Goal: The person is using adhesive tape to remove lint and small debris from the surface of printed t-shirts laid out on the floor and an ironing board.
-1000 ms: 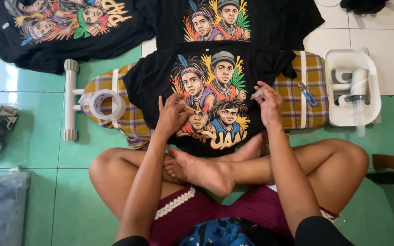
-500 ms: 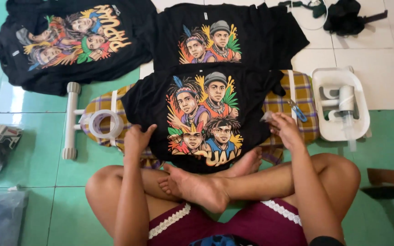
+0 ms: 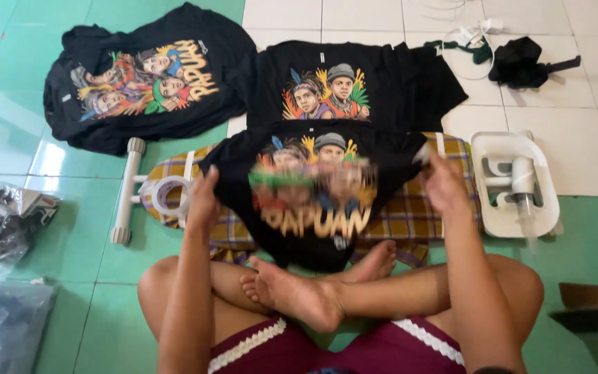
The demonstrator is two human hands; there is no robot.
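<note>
1. Shirt (image 3: 313, 201): a black tee with a bright printed picture, spread over a plaid padded board (image 3: 410, 215) on the floor, just beyond the person's crossed feet. Its print is blurred, so the cloth looks to be in motion.
2. Left hand (image 3: 203, 201) pinches the shirt's left edge, grip clenched on the cloth. Right hand (image 3: 443, 185) does the same at the right edge, beside a small pale thing I cannot make out.
3. Judged from this, the step in hand is spreading or shifting the shirt on the board. Any further pull would call for even tension from both sides, so the limp knit lies flat without creases.
4. Materials: the shirt is soft, floppy cotton-like knit; the board cover is woven check cloth, yellow and purple, on a white tube frame (image 3: 127, 194).
5. A tape roll (image 3: 167, 196), a hollow ring, lies on the board's left end, near the left hand.
6. Two more black printed tees (image 3: 140, 83) (image 3: 354, 83) lie flat on the glossy green and white tiles beyond.
7. A white plastic tray (image 3: 517, 183) with a pale handheld tool sits right of the board; crinkled clear bags (image 3: 8, 221) lie at far left.
</note>
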